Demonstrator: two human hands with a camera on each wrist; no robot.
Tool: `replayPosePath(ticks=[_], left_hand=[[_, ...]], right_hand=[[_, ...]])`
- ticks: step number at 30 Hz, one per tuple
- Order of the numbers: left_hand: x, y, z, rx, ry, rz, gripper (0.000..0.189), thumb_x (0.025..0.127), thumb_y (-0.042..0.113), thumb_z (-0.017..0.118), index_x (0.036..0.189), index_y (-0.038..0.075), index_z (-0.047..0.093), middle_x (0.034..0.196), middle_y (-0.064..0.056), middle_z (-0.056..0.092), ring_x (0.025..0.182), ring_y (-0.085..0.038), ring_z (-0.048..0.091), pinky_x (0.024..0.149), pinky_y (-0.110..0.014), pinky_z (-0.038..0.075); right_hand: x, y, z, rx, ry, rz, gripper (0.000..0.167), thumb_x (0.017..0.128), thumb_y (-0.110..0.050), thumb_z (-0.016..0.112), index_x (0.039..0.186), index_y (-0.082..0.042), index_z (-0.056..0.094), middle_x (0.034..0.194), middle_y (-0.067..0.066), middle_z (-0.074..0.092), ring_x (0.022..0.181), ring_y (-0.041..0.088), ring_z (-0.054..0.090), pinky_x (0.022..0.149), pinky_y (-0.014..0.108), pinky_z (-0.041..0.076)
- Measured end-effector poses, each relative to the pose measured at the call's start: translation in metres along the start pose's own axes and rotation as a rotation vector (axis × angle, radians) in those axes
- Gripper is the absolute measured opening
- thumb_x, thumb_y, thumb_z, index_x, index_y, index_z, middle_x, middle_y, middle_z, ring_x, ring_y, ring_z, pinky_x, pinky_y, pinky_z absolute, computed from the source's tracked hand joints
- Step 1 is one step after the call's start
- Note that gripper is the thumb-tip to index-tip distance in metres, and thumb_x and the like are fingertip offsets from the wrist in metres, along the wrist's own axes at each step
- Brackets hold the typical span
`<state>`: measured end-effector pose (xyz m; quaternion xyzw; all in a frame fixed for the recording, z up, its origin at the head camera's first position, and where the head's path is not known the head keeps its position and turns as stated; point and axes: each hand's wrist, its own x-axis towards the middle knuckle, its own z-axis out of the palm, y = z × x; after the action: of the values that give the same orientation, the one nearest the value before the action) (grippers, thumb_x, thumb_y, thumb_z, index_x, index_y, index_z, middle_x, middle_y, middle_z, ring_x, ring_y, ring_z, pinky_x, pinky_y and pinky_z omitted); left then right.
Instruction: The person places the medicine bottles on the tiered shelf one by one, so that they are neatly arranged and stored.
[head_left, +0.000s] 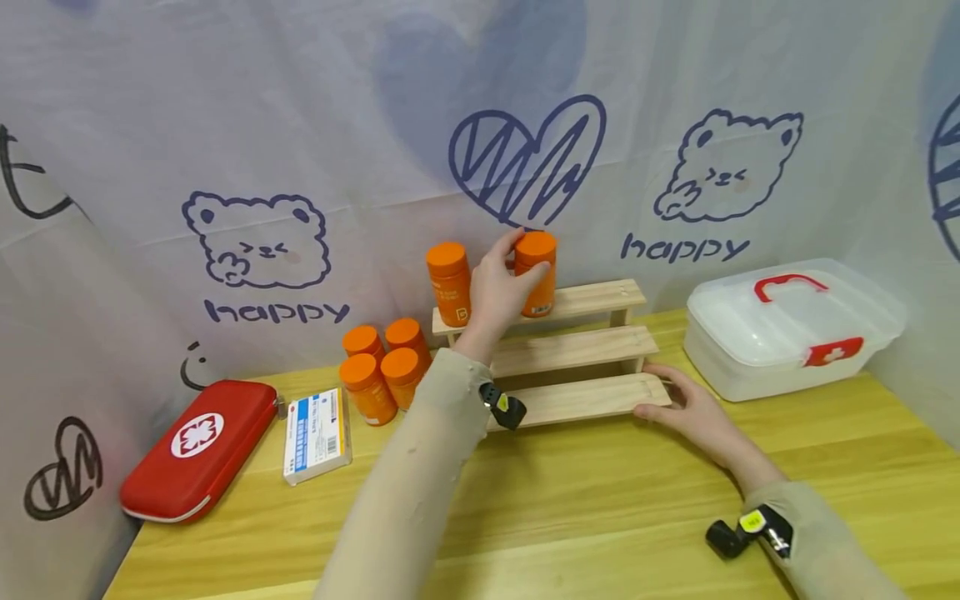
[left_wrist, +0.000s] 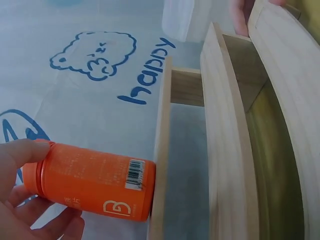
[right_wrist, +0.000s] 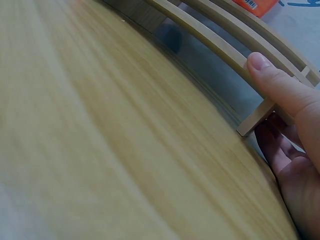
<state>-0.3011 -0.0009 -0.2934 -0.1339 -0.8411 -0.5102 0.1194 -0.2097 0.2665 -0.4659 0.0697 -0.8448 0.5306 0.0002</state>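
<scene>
My left hand [head_left: 497, 292] holds an orange pill bottle [head_left: 542, 293] with a ribbed cap, gripping it near the top. In the left wrist view, the base of that bottle [left_wrist: 95, 181] is right at the top board of a three-step wooden shelf rack [head_left: 573, 354]. Another orange bottle [head_left: 450, 287] stands upright on the top step, just left of the hand. My right hand [head_left: 693, 417] grips the right end of the lowest step; the right wrist view has its thumb [right_wrist: 272, 75] on the front board and its fingers around the end.
Several orange bottles [head_left: 372, 392] are grouped on the table left of the rack. Beside them lie a white and blue medicine box [head_left: 318, 433] and a red first-aid case [head_left: 198, 450]. A white lidded box [head_left: 787, 333] with a red handle sits at right, near the printed curtain.
</scene>
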Motion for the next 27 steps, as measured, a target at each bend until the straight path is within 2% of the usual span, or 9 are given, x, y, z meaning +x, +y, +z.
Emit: replayPosePath(ticks=[3,6,9,11,14,16,19,22,27], left_hand=[[0.001,-0.003,0.001,-0.019,0.003,-0.031,0.059,0.089,0.025,0.069,0.143,0.016,0.046,0.135,-0.005,0.055,0.107,-0.021,0.058,0.092,-0.032,0.047],[0.003,-0.005,0.002,-0.021,-0.005,-0.035,0.06,0.09,0.025,0.068,0.144,0.016,0.044,0.136,-0.005,0.053,0.112,-0.02,0.056,0.095,-0.031,0.045],[0.001,-0.006,0.0,0.015,-0.012,0.008,0.065,0.089,0.025,0.069,0.146,0.015,0.039,0.139,-0.004,0.05,0.12,-0.018,0.051,0.101,-0.03,0.04],[-0.005,-0.008,-0.002,0.032,0.005,0.044,0.068,0.089,0.026,0.069,0.148,0.014,0.036,0.142,-0.004,0.047,0.124,-0.018,0.048,0.103,-0.03,0.037],[-0.022,-0.012,-0.007,0.025,0.051,0.11,0.067,0.088,0.024,0.07,0.146,0.013,0.038,0.141,-0.004,0.047,0.123,-0.022,0.047,0.101,-0.034,0.039],[-0.038,-0.016,-0.012,0.0,0.081,0.144,0.062,0.087,0.022,0.071,0.142,0.012,0.044,0.136,-0.006,0.051,0.116,-0.024,0.051,0.095,-0.037,0.044],[-0.063,-0.026,-0.02,-0.031,0.09,0.178,0.052,0.086,0.017,0.071,0.134,0.011,0.053,0.125,-0.008,0.057,0.106,-0.029,0.054,0.088,-0.042,0.047],[-0.083,-0.04,-0.03,-0.032,0.092,0.166,0.045,0.086,0.015,0.071,0.129,0.011,0.058,0.119,-0.008,0.059,0.101,-0.028,0.055,0.086,-0.046,0.047],[-0.103,-0.068,-0.055,0.006,0.138,0.142,0.036,0.084,0.01,0.072,0.12,0.008,0.063,0.11,-0.009,0.06,0.096,-0.031,0.056,0.082,-0.047,0.048]], right_hand=[[0.0,-0.001,0.0,0.005,-0.005,-0.005,0.073,0.085,-0.03,0.073,0.145,-0.012,0.036,0.139,0.024,0.043,0.117,0.034,0.051,0.086,0.021,0.044],[0.0,-0.003,0.0,0.012,-0.006,-0.007,0.073,0.085,-0.028,0.073,0.146,-0.012,0.036,0.139,0.024,0.043,0.116,0.034,0.051,0.085,0.021,0.044],[0.0,-0.005,0.0,0.015,-0.003,-0.008,0.073,0.085,-0.027,0.073,0.146,-0.012,0.036,0.138,0.024,0.043,0.116,0.034,0.051,0.085,0.021,0.045],[0.0,-0.005,0.001,0.015,-0.004,-0.008,0.073,0.085,-0.027,0.074,0.146,-0.012,0.036,0.139,0.024,0.043,0.116,0.034,0.051,0.085,0.022,0.044],[0.0,-0.004,0.003,0.009,-0.008,-0.002,0.073,0.085,-0.028,0.074,0.146,-0.012,0.036,0.138,0.023,0.044,0.116,0.033,0.052,0.085,0.022,0.045],[0.0,-0.003,0.003,0.008,-0.012,-0.002,0.073,0.085,-0.029,0.074,0.146,-0.012,0.036,0.139,0.024,0.043,0.116,0.034,0.052,0.085,0.022,0.045],[0.0,-0.003,0.003,0.018,-0.013,-0.008,0.072,0.085,-0.027,0.073,0.146,-0.011,0.036,0.139,0.025,0.042,0.118,0.035,0.05,0.085,0.02,0.044],[0.0,-0.004,0.003,0.017,-0.009,-0.014,0.072,0.086,-0.026,0.073,0.146,-0.011,0.036,0.14,0.025,0.041,0.118,0.036,0.049,0.084,0.019,0.044],[-0.002,-0.006,0.002,0.009,-0.002,-0.012,0.072,0.086,-0.025,0.073,0.145,-0.01,0.036,0.139,0.026,0.042,0.118,0.036,0.05,0.083,0.019,0.044]])
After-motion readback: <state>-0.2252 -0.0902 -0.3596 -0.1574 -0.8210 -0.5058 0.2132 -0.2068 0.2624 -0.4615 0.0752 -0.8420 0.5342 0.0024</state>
